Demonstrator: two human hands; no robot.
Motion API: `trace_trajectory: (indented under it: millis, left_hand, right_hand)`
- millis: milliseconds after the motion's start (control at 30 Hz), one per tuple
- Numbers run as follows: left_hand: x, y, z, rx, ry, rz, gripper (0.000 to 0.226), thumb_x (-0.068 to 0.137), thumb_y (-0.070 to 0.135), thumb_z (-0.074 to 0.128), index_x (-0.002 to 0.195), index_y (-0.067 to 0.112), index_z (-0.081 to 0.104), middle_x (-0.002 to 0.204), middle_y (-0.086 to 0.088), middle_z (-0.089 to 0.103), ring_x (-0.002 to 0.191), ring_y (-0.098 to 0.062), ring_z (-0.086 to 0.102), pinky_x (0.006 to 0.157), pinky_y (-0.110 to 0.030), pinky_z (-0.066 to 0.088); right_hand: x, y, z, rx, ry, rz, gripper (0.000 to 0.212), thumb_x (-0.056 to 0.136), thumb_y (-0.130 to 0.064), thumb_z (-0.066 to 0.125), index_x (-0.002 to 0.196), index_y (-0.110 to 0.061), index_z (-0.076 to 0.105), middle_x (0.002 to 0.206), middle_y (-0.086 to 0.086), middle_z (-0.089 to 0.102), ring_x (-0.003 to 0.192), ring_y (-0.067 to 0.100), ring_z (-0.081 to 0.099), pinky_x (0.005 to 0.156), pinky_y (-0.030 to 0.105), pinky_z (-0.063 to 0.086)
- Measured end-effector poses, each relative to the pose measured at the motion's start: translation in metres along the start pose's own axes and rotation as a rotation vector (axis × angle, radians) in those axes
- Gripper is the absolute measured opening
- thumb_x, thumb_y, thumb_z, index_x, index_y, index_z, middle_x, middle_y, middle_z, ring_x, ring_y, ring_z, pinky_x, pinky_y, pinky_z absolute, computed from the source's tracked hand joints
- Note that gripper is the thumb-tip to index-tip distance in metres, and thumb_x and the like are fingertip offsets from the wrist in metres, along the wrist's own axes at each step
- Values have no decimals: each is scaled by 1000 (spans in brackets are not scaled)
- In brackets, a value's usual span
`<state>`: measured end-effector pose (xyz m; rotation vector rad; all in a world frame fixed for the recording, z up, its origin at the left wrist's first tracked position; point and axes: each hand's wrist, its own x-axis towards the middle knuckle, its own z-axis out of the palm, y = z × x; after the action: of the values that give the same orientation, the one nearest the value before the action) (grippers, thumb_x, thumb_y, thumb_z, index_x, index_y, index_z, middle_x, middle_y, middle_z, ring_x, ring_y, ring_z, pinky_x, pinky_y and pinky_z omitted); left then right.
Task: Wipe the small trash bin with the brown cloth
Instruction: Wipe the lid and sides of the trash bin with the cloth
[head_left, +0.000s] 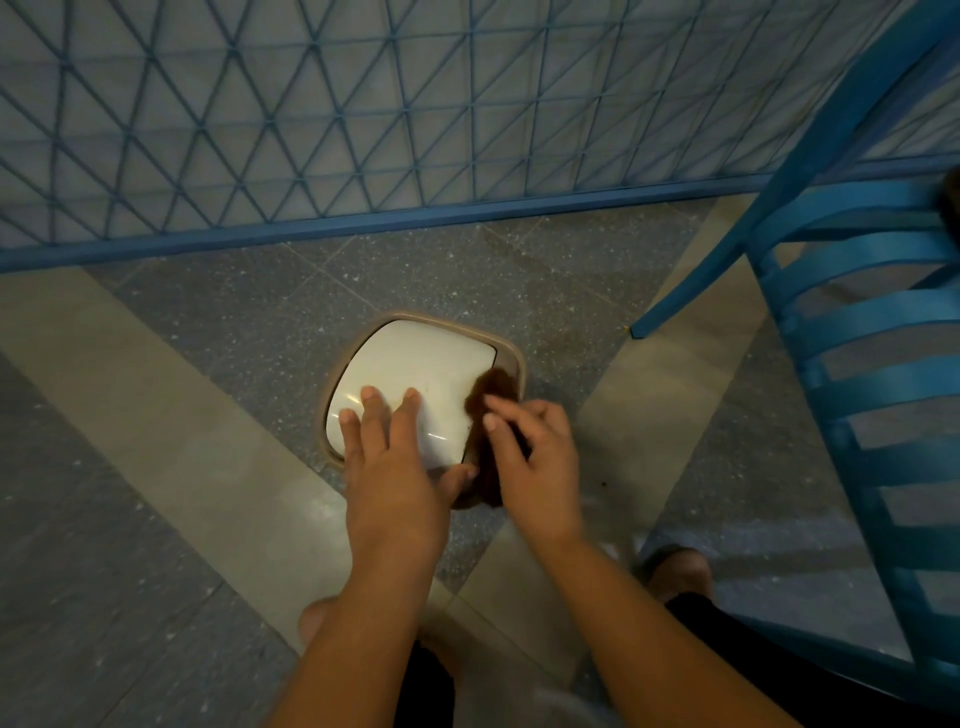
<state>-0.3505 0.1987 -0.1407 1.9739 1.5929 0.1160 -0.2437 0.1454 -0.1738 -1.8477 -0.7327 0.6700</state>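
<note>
The small trash bin (415, 364) stands on the floor below me, seen from above: a white lid inside a beige rim. My left hand (395, 457) lies flat on the near part of the lid, fingers spread, thumb hooked over the near edge. My right hand (530, 457) grips the brown cloth (493, 395) and presses it against the bin's right side and rim. Part of the cloth hangs down under that hand, hidden behind the fingers.
A blue slatted chair (852, 322) stands close on the right, one leg touching the floor near the bin. A blue mesh fence (363, 130) runs along the back. The floor is grey speckled tile with beige stripes. My feet (675, 571) show at the bottom.
</note>
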Motion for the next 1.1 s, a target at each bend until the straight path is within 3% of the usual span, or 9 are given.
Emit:
trace_trajectory:
  millis: [167, 333, 433, 500, 633, 800, 900, 1033, 1100]
  left_hand:
    - [0, -3, 0, 42, 7, 19, 89, 82, 26, 70, 149, 32, 13, 160, 2, -6, 146, -22, -14, 115, -50, 25]
    - [2, -3, 2, 55, 17, 16, 93, 77, 33, 74, 149, 32, 15, 160, 1, -4, 146, -23, -12, 117, -48, 20]
    - [2, -3, 2, 58, 19, 10, 94, 77, 36, 74, 149, 33, 14, 160, 2, -4, 146, -23, -12, 117, -49, 21]
    - [3, -3, 3, 65, 21, 17, 94, 76, 38, 74, 149, 32, 15, 160, 1, -3, 146, -24, -11, 117, -50, 21]
    - [3, -4, 4, 76, 32, 33, 94, 75, 40, 74, 149, 31, 16, 160, -1, -1, 147, -26, -9, 118, -47, 16]
    - [1, -3, 3, 85, 41, 47, 93, 76, 40, 74, 149, 29, 18, 160, -3, 1, 147, -28, -6, 118, -47, 17]
    - [1, -5, 2, 94, 36, 46, 93, 76, 39, 74, 149, 29, 18, 160, -4, 1, 147, -28, -6, 118, -47, 17]
    - [1, -5, 3, 83, 42, 39, 93, 75, 39, 74, 149, 29, 18, 160, -3, 0, 147, -27, -8, 118, -47, 17]
    - [1, -2, 3, 84, 44, 35, 93, 76, 39, 74, 149, 29, 17, 160, -2, -1, 147, -27, -8, 118, -48, 18]
  right_hand:
    - [-15, 6, -1, -24, -47, -115, 24, 88, -18, 62, 106, -32, 68, 98, -7, 46, 96, 0, 49, 88, 8, 39]
    - [34, 2, 2, 34, 96, 128, 22, 94, -20, 53, 110, -27, 67, 105, -3, 49, 86, 0, 51, 82, 3, 37]
    - [45, 16, 9, 83, 154, 292, 27, 95, -18, 50, 118, -22, 64, 117, 3, 58, 98, 10, 54, 93, 22, 42]
    - [35, 25, 12, 3, 163, 304, 29, 94, -16, 50, 120, -19, 63, 118, 8, 59, 102, 17, 57, 95, 25, 42]
    - [-11, 42, 12, -77, 71, 251, 27, 91, -11, 55, 116, -17, 65, 105, 7, 52, 91, 15, 55, 93, 21, 41]
    - [-47, 52, 10, -151, -22, 110, 27, 90, -7, 57, 114, -15, 66, 93, -3, 48, 80, -3, 51, 82, 1, 34]
    - [-20, 51, 6, -181, -15, 108, 26, 93, -11, 51, 116, -8, 63, 91, -5, 46, 75, -2, 47, 76, 5, 35]
    - [26, 45, 10, -285, 25, 132, 38, 94, -8, 45, 130, -15, 53, 107, 10, 48, 93, 22, 54, 92, 31, 43]
    - [25, 44, 14, -284, 38, 145, 40, 94, -8, 44, 133, -16, 51, 111, 11, 47, 95, 23, 54, 93, 29, 42]
